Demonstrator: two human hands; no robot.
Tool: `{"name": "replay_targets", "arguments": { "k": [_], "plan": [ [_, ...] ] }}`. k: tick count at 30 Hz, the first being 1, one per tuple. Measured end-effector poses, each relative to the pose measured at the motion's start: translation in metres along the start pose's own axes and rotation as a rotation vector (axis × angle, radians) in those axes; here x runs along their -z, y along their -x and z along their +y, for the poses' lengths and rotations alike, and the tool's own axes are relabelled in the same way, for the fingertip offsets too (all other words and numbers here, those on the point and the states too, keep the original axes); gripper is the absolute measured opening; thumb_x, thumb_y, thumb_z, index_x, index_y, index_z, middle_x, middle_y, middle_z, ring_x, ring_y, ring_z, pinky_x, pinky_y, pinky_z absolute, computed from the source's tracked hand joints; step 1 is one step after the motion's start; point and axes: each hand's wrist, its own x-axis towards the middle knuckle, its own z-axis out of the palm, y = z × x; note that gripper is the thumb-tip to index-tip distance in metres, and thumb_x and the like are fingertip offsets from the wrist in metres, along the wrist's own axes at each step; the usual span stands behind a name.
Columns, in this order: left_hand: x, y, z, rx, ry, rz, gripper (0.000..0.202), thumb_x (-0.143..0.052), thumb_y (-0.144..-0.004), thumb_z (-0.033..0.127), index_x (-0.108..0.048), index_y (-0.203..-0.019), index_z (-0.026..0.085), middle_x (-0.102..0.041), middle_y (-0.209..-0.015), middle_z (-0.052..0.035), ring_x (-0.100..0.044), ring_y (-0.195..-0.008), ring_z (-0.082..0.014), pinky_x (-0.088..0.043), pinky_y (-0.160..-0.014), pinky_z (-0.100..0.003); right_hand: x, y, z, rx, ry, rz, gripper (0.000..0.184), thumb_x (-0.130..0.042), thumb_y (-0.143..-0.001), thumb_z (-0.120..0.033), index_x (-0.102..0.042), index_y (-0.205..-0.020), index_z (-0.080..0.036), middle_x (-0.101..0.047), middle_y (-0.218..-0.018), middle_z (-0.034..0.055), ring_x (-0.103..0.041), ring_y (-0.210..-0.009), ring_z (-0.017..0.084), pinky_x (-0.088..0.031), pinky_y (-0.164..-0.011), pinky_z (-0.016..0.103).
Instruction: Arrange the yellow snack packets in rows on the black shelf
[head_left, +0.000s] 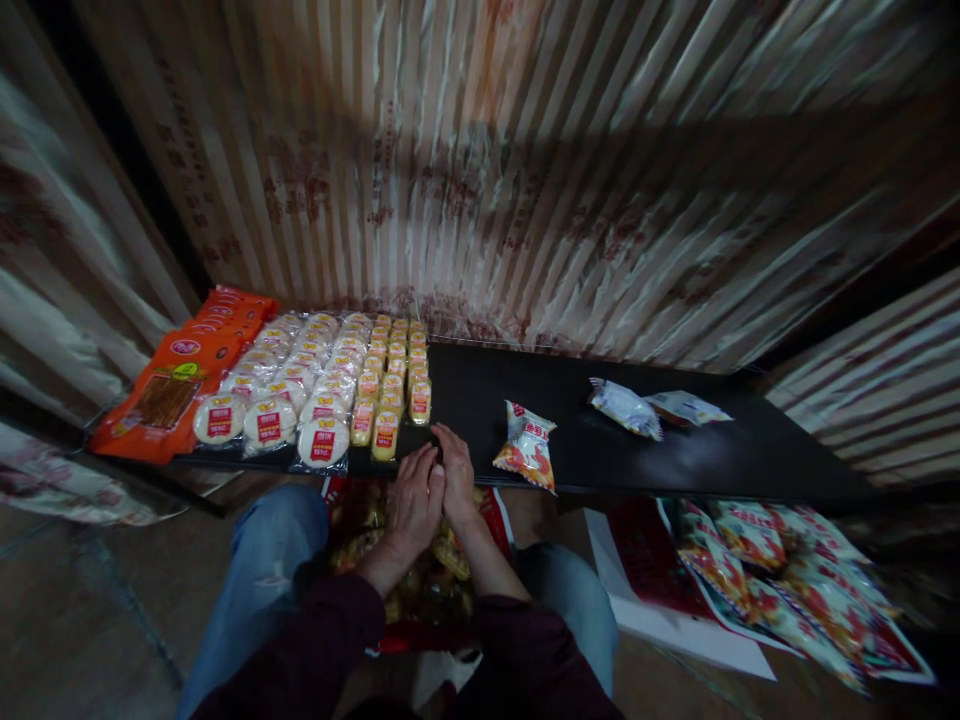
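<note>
My left hand (414, 492) and my right hand (454, 475) are close together at the front edge of a black shelf (465, 390). Their fingers are bent and pressed in against each other; whatever may lie between them is hidden under the palms. Just beyond my fingertips, small yellow wrapped cakes (386, 428) stand in columns on the shelf. To their left lie rows of round white rice crackers (324, 440) in clear wrappers. Below my wrists, between the knees, is a red-edged bag (499, 525) filled with more yellow wrapped pieces.
Orange snack packets (172, 370) overlap at the shelf's left end. A white-and-orange snack bag (527, 445) lies right of my hands, with silvery packets (626, 408) farther right. Several snack bags (795, 570) fill an open carton at lower right. A striped curtain (465, 180) hangs behind.
</note>
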Motion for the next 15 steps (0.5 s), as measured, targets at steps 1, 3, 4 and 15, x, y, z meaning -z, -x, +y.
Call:
{"name": "replay_targets", "arguments": {
  "k": [1,3,4,15],
  "plan": [
    [0.001,0.006,-0.003,-0.035,-0.005,-0.003,0.044,-0.025,-0.092,0.032,-0.053,-0.121,0.013,-0.059,-0.122,-0.0138,-0.049,-0.118,-0.0207,-0.038,-0.104,-0.045,0.001,0.008,-0.003,0.017,0.012,-0.003,0.045,-0.037,-0.081,-0.01,-0.056,-0.121,-0.018,-0.056,-0.125,0.0099,-0.048,-0.117,0.018,-0.039,-0.102,0.04],
    [0.004,0.022,-0.009,-0.091,-0.012,-0.021,0.045,-0.023,-0.092,0.029,-0.051,-0.123,0.013,-0.056,-0.126,-0.0141,-0.047,-0.122,-0.0206,-0.037,-0.105,-0.045,0.002,0.026,-0.009,0.048,0.052,-0.029,0.044,-0.038,-0.082,-0.009,-0.056,-0.121,-0.017,-0.055,-0.126,0.0101,-0.046,-0.119,0.019,-0.039,-0.102,0.039],
    [0.005,0.032,-0.012,-0.112,-0.017,-0.041,0.045,-0.022,-0.092,0.027,-0.05,-0.124,0.012,-0.054,-0.129,-0.0143,-0.044,-0.125,-0.0205,-0.035,-0.107,-0.045,0.003,0.036,-0.011,0.059,0.079,-0.043,0.045,-0.038,-0.082,-0.009,-0.055,-0.123,-0.017,-0.054,-0.128,0.0101,-0.044,-0.122,0.019,-0.038,-0.103,0.039],
    [0.005,0.11,-0.059,0.194,-0.222,-0.424,0.038,-0.032,-0.084,0.019,-0.061,-0.108,0.015,-0.065,-0.112,-0.0126,-0.054,-0.114,-0.02,-0.041,-0.101,-0.038,-0.019,0.135,-0.005,-0.009,0.237,-0.428,0.044,-0.047,-0.079,-0.006,-0.06,-0.119,-0.015,-0.059,-0.124,0.014,-0.05,-0.119,0.024,-0.04,-0.103,0.038]
  ]
}}
